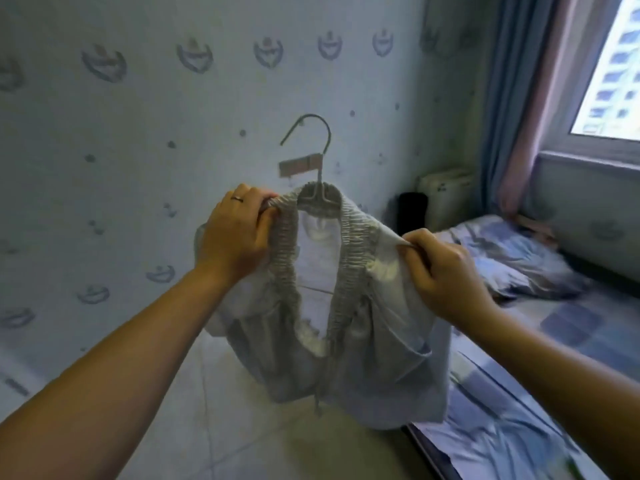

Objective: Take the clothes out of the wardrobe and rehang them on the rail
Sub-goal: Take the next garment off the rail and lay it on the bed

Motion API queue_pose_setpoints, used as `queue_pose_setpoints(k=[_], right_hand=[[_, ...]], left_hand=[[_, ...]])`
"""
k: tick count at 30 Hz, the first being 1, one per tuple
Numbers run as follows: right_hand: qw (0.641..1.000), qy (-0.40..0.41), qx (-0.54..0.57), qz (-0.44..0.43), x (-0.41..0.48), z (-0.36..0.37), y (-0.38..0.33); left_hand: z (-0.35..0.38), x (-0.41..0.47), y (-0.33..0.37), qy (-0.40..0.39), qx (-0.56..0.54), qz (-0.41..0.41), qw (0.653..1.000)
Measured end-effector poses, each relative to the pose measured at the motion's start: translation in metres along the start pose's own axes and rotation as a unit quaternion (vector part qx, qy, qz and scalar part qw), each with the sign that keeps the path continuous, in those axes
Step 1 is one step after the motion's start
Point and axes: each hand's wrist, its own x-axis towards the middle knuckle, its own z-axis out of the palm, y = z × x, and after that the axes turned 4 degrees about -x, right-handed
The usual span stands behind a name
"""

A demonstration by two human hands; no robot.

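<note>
A pale grey garment with a ribbed elastic waistband hangs on a grey hanger in front of me, above the floor. The hanger's hook points up and left, with a small tag clipped below it. My left hand grips the left end of the waistband at the hanger's shoulder. My right hand pinches the cloth at the garment's right edge and pulls it outward. Neither the wardrobe nor the rail is in view.
A patterned pale wall stands close behind the garment. A bed with blue bedding fills the right side. A window with blue and pink curtains is at the upper right. Tiled floor lies below.
</note>
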Motion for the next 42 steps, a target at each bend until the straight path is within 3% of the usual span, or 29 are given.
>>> queue_pose_setpoints(k=[5, 13, 21, 26, 31, 34, 42], right_hand=[[0.986, -0.067, -0.057, 0.145, -0.088, 0.014, 0.082], [0.919, -0.147, -0.143, 0.338, -0.165, 0.026, 0.185], [0.802, -0.195, -0.178, 0.536, -0.217, 0.05, 0.282], [0.71, -0.223, -0.202, 0.637, -0.255, 0.081, 0.346], [0.651, -0.224, -0.239, 0.685, -0.3, 0.11, 0.41], [0.638, -0.214, -0.25, 0.696, -0.336, 0.127, 0.454], [0.649, -0.174, -0.239, 0.701, -0.433, 0.182, 0.581]], left_hand=[[0.138, -0.015, 0.014, -0.138, -0.077, 0.033, 0.987], [0.34, -0.014, 0.054, -0.301, -0.196, 0.03, 0.933], [0.524, -0.009, 0.094, -0.474, -0.211, 0.059, 0.853], [0.614, -0.027, 0.124, -0.512, -0.134, 0.118, 0.84], [0.701, -0.055, 0.15, -0.535, -0.125, 0.117, 0.827], [0.758, -0.078, 0.165, -0.548, -0.128, 0.126, 0.817], [0.899, -0.131, 0.189, -0.581, -0.155, 0.1, 0.793]])
